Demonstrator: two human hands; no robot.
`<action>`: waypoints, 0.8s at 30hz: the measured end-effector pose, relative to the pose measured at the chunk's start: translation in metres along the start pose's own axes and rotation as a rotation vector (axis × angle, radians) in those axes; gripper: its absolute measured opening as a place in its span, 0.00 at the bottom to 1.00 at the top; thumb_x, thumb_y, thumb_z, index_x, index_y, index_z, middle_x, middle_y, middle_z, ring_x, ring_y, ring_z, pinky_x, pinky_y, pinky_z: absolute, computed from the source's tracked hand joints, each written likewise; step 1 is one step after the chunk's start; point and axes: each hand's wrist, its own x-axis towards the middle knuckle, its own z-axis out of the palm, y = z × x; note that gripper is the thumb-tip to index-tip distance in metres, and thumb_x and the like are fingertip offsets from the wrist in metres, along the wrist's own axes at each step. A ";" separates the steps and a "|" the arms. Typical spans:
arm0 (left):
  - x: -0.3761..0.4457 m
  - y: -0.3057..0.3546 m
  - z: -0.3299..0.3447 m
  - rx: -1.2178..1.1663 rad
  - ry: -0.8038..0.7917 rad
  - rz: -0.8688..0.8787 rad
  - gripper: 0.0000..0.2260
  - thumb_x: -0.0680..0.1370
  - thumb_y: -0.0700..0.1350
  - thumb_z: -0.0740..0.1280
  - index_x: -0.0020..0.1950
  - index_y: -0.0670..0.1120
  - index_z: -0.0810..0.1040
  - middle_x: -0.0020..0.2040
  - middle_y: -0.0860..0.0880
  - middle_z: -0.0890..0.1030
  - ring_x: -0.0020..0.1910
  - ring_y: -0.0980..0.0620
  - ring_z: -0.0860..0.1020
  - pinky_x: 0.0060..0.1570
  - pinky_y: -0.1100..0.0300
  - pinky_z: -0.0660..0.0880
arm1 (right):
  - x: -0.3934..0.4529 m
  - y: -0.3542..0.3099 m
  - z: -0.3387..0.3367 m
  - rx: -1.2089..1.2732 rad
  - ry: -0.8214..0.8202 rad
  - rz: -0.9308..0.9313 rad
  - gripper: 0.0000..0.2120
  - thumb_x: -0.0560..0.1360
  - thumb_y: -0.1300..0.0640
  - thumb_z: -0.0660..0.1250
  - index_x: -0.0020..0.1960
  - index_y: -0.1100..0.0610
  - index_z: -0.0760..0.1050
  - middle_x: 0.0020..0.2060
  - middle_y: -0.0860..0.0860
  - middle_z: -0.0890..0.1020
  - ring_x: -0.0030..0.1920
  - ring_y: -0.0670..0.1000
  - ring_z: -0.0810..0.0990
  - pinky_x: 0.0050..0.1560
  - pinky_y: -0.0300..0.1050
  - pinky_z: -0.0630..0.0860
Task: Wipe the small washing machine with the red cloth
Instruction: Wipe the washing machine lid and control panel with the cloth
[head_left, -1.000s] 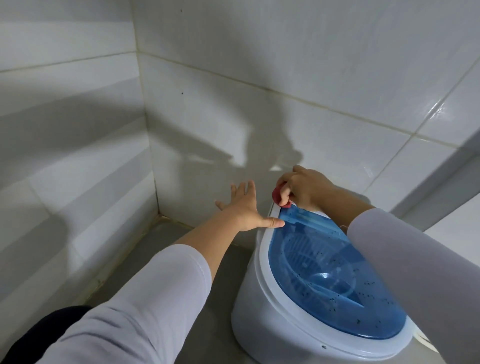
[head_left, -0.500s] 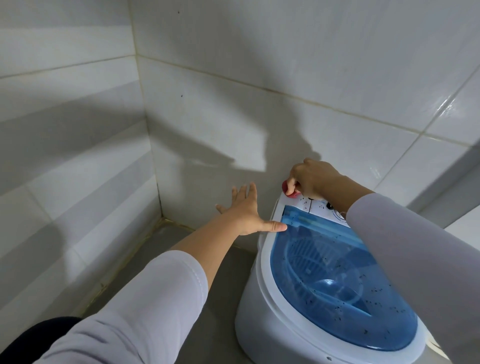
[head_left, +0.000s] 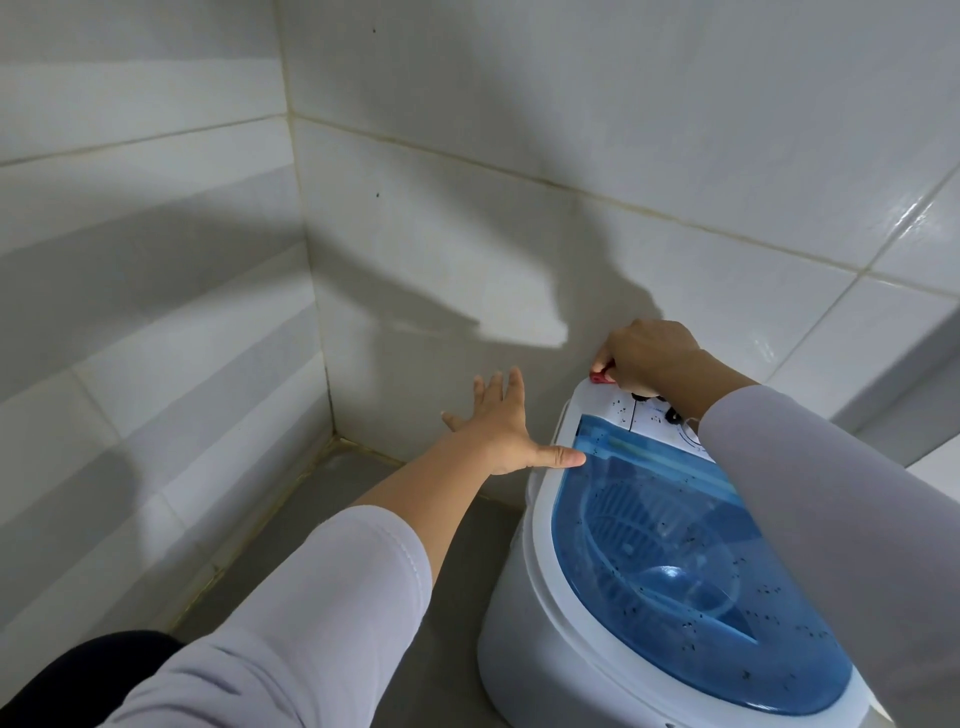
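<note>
White tiled walls meet in a corner above a grey floor. The small washing machine, white with a translucent blue lid speckled with dark bits, stands on the floor close to the right-hand wall. Two arms in pale sleeves reach toward it. The left hand is spread flat with straight fingers, its thumb lying on the machine's rim at the lid's far left corner while the fingers extend past the edge. The right hand is curled around the red cloth, pressing it to the far left corner of the white control panel; only a small bit of cloth shows under the fingers.
</note>
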 end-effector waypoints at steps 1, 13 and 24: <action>0.000 0.000 0.000 0.000 0.002 0.003 0.58 0.65 0.71 0.68 0.77 0.49 0.32 0.78 0.50 0.35 0.76 0.48 0.33 0.69 0.32 0.41 | 0.001 -0.001 0.000 -0.013 0.002 0.010 0.17 0.77 0.58 0.62 0.58 0.41 0.78 0.55 0.49 0.81 0.54 0.54 0.79 0.47 0.44 0.74; 0.004 -0.003 0.000 -0.019 0.005 0.009 0.59 0.64 0.71 0.69 0.77 0.49 0.32 0.78 0.50 0.35 0.77 0.47 0.34 0.70 0.31 0.42 | -0.008 -0.011 -0.004 0.057 -0.042 0.066 0.12 0.75 0.48 0.65 0.56 0.50 0.80 0.50 0.52 0.82 0.48 0.55 0.81 0.49 0.48 0.79; -0.005 0.001 0.003 0.008 0.072 0.017 0.58 0.66 0.70 0.68 0.77 0.48 0.33 0.79 0.50 0.36 0.77 0.47 0.34 0.69 0.30 0.43 | -0.041 -0.027 -0.008 0.276 -0.132 0.038 0.07 0.73 0.52 0.68 0.49 0.47 0.83 0.34 0.47 0.81 0.36 0.50 0.80 0.41 0.44 0.78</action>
